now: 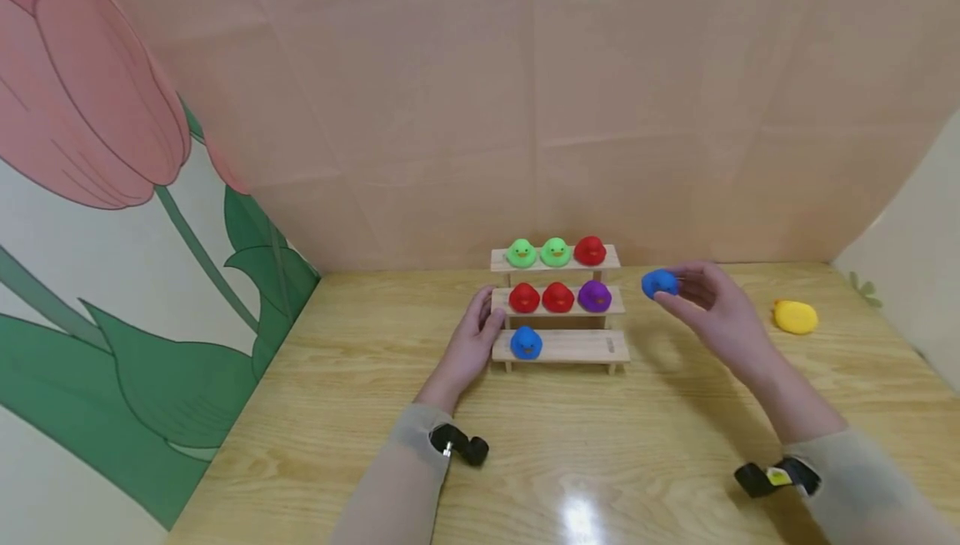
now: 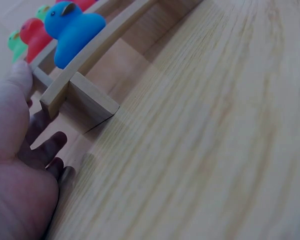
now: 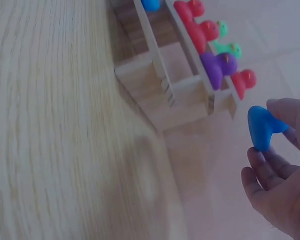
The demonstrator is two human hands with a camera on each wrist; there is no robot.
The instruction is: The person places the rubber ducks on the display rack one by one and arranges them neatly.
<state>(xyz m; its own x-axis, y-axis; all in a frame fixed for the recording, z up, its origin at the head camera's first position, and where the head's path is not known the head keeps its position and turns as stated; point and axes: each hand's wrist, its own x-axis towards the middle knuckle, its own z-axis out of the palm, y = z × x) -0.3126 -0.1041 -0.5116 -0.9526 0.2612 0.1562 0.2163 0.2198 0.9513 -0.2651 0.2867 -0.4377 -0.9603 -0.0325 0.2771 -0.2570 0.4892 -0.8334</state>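
Observation:
My right hand (image 1: 720, 312) pinches a blue rubber duck (image 1: 660, 283) between thumb and fingers, in the air to the right of a three-step wooden display shelf (image 1: 573, 347). The same duck (image 3: 261, 128) shows in the right wrist view, apart from the shelf. At the shelf's left end, my left hand (image 1: 471, 343) holds the middle step, its thumb at the step's end and some fingers hidden behind. Another blue duck (image 1: 526, 343) sits at the left of the bottom step. The middle step bears two red ducks (image 1: 557, 297) and a purple duck (image 1: 595, 296).
On the top step stand two green ducks (image 1: 556, 252) and a red duck (image 1: 590, 251). A yellow duck (image 1: 796, 317) lies on the wooden table (image 1: 555, 445) beyond my right wrist. Behind the table rises a pinkish cloth backdrop (image 1: 420, 128); a tulip-patterned panel (image 1: 135, 345) borders the left.

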